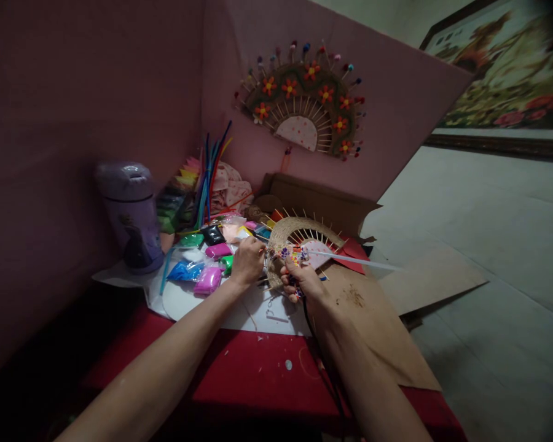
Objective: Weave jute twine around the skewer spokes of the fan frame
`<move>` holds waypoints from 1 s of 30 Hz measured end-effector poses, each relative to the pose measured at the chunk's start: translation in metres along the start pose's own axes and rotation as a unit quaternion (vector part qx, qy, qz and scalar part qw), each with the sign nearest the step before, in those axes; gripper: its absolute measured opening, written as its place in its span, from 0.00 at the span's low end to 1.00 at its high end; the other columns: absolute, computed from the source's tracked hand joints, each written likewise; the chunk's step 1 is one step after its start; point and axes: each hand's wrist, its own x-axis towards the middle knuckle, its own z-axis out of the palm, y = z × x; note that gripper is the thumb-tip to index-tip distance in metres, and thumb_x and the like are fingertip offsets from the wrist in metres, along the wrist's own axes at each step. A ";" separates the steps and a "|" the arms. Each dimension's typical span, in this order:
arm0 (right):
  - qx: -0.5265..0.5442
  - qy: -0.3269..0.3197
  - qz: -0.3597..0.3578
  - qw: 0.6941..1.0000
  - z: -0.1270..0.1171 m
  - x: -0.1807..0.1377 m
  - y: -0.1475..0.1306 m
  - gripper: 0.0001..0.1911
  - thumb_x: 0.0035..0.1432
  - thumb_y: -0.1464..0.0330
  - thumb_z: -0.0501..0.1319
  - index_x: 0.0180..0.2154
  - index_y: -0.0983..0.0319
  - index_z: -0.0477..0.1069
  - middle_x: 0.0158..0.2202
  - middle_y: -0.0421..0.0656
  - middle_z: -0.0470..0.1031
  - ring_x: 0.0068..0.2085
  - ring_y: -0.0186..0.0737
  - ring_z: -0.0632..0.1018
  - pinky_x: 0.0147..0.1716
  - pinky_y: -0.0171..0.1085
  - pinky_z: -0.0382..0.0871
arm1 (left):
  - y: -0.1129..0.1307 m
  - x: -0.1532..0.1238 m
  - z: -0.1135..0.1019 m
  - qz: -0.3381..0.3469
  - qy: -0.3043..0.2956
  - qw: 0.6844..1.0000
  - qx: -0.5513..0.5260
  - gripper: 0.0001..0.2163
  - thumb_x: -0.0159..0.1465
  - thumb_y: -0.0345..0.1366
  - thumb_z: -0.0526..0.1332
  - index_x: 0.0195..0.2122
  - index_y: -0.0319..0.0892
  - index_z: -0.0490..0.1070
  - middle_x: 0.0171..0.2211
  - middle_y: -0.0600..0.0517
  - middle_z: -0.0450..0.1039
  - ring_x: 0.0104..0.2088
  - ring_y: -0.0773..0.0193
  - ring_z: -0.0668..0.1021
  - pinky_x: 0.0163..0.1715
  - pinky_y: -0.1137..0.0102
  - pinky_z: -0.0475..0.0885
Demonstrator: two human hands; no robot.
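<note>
The right hand (304, 279) wraps around what looks like a patterned glue gun (295, 253), its pale stick (350, 259) jutting out to that hand's right. The twine-wrapped fan (283, 228) lies just beyond both hands. Careful work probably means gentle squeezes, fingertips clear of the nozzle (likely hot). The left hand's (249, 261) fingers look drawn in; whether they pinch anything I cannot tell, and the nozzle is hard to make out.

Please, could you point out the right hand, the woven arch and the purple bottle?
Right hand (308, 280): head view, back of hand.
Woven arch (283, 233): head view, its band, upper left.
Purple bottle (133, 222): head view, middle of body.
</note>
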 end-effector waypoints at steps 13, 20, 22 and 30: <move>-0.001 -0.004 0.000 1.000 0.001 -0.001 0.000 0.22 0.49 0.52 0.64 0.25 0.65 0.64 0.17 0.35 0.62 0.13 0.23 0.60 0.08 0.26 0.52 | 0.001 0.000 -0.001 0.000 -0.005 1.000 -0.001 0.08 0.61 0.28 0.57 0.30 0.40 0.76 0.31 0.47 0.71 0.37 0.59 0.73 0.38 0.67 0.68; 0.000 -0.007 -0.001 1.000 0.000 0.001 0.002 0.23 0.49 0.51 0.64 0.25 0.64 0.64 0.17 0.35 0.63 0.13 0.23 0.60 0.08 0.26 0.52 | 0.002 0.000 -0.001 -0.003 -0.007 1.000 0.006 0.09 0.62 0.28 0.56 0.31 0.39 0.76 0.32 0.46 0.71 0.36 0.59 0.73 0.37 0.67 0.68; 0.002 -0.012 0.001 1.000 0.000 0.001 0.002 0.23 0.49 0.51 0.64 0.25 0.64 0.64 0.17 0.35 0.63 0.13 0.23 0.59 0.08 0.25 0.52 | 0.001 0.000 -0.001 -0.004 -0.007 1.000 0.007 0.09 0.62 0.28 0.56 0.31 0.39 0.76 0.32 0.47 0.71 0.36 0.59 0.73 0.37 0.67 0.68; 0.010 -0.007 -0.001 1.000 -0.001 0.000 0.002 0.23 0.49 0.51 0.64 0.27 0.65 0.65 0.17 0.34 0.63 0.13 0.23 0.59 0.08 0.26 0.52 | 0.001 0.000 -0.001 -0.007 -0.012 1.000 0.006 0.09 0.61 0.28 0.56 0.30 0.41 0.76 0.31 0.47 0.71 0.37 0.59 0.73 0.38 0.68 0.68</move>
